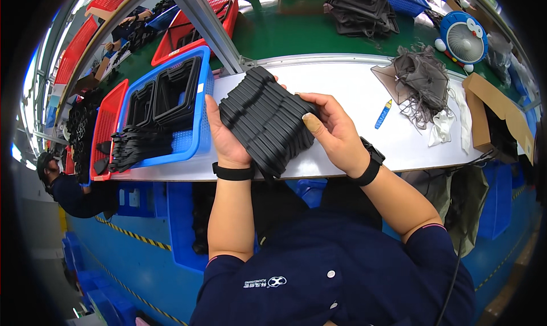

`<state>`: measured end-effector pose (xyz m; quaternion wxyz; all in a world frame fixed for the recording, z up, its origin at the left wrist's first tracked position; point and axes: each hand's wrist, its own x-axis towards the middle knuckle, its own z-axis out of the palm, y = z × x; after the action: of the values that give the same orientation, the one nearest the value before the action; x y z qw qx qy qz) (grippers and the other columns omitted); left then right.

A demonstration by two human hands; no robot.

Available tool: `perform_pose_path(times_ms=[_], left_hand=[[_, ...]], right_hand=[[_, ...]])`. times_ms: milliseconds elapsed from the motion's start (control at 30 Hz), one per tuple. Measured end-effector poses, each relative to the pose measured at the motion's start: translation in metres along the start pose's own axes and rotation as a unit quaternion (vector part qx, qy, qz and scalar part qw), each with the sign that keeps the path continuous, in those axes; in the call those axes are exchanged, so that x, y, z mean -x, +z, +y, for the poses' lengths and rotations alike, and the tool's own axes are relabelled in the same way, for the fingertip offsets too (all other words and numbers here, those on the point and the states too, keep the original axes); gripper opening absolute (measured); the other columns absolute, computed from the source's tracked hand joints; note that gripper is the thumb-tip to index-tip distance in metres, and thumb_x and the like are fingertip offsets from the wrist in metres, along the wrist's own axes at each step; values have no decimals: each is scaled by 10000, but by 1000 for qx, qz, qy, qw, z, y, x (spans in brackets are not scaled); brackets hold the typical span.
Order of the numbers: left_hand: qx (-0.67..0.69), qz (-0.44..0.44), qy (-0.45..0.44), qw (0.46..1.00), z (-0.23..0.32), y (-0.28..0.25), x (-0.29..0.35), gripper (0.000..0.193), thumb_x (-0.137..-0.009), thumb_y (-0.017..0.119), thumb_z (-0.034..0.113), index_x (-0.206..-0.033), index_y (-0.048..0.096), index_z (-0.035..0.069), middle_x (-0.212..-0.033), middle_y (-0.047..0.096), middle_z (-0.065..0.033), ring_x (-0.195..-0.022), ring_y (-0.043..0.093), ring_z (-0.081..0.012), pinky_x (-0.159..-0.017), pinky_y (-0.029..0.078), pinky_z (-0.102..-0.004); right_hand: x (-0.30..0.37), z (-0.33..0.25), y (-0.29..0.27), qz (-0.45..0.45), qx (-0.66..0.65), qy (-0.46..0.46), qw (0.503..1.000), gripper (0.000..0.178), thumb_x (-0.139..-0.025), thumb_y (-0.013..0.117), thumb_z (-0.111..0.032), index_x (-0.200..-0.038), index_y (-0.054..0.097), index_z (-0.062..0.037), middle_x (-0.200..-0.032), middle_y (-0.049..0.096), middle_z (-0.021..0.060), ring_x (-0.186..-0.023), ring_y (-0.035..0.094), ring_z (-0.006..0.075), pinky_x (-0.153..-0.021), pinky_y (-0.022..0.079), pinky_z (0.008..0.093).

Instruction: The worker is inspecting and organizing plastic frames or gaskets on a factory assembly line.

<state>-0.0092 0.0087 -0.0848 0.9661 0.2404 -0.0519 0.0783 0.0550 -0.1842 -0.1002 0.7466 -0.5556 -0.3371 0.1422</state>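
Navy shirt (364, 257): seen nearest the camera, short-sleeved, with pale buttons at the front.
Left hand (231, 144): wrapped around the left side of a stack of black pieces (265, 124), thumb raised along it and fingertips showing at its far edge; a black band is worn at the wrist.
Right hand (336, 129): closed on the right end of the same stack, its thumb tip covered in tan; a black buckled band is worn at the wrist.
Held stack: kept tilted between both hands, over the near part of the counter (350, 78); the pieces are packed edge to edge, and their number cannot be told.
Left of the hands: a blue basket (205, 118) is filled with black frames (176, 92); a red basket (103, 129) is set just beside it.
Right of the hands: a blue marker with a yellow tip (383, 115) is laid near a heap of dark mesh (424, 78); white cloth (441, 128) and an open cardboard box (478, 121) are placed farther right.
Beyond: a green counter (273, 33) is topped with a dark pile (364, 10) and a blue fan (464, 38).
Far left: another person (77, 195) in dark clothing is seen.
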Motion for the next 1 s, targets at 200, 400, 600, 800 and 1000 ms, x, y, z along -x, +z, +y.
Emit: perform_pose_path(times_ms=[200, 400, 600, 800, 1000], left_hand=[[-21, 44, 30, 998, 2, -22, 18, 998, -858, 531, 753, -1444, 407, -45, -1435, 482, -239, -1316, 497, -384, -1117, 409, -510], [-86, 48, 50, 994, -11, -20, 40, 901, -878, 644, 621, -1460, 383, -16, -1458, 461, -222, -1336, 484, -366, -1118, 414, -497], [2, 42, 40, 998, -31, -5, 37, 780, -960, 569, 541, -1464, 364, -19, -1445, 473, -215, -1310, 509, -355, -1112, 425, -482], [92, 46, -9, 995, -14, 10, 31, 710, -974, 538, 497, -1434, 416, -30, -1412, 508, -233, -1287, 524, -377, -1102, 422, -495], [24, 71, 14, 997, -9, 8, 26, 693, -974, 552, 473, -1424, 426, -39, -1404, 517, -232, -1278, 532, -371, -1111, 410, -499]], right_hand=[[-4, -2, 1, -1, 9, 11, 1000, 361, -1029, 568, -184, -1330, 504, 3, -1256, 609, 94, -1168, 578, 151, -1016, 440, 289], [0, -4, 5, -8, -10, 12, 1000, 342, -1035, 554, -173, -1324, 511, 5, -1251, 609, 91, -1183, 567, 145, -1022, 432, 281], [1, -4, 2, -7, 61, 10, 998, 376, -1024, 576, -220, -1325, 527, 0, -1306, 592, 146, -1249, 540, 204, -1064, 406, 325], [-4, -15, -15, -54, 305, -91, 947, 477, -995, 598, -279, -1388, 511, -24, -1448, 481, 225, -1396, 383, 378, -1150, 304, 434], [4, -15, -104, -47, 543, -135, 827, 426, -810, 601, 71, -1225, 615, -22, -1303, 587, 180, -1219, 528, 370, -1049, 438, 421]])
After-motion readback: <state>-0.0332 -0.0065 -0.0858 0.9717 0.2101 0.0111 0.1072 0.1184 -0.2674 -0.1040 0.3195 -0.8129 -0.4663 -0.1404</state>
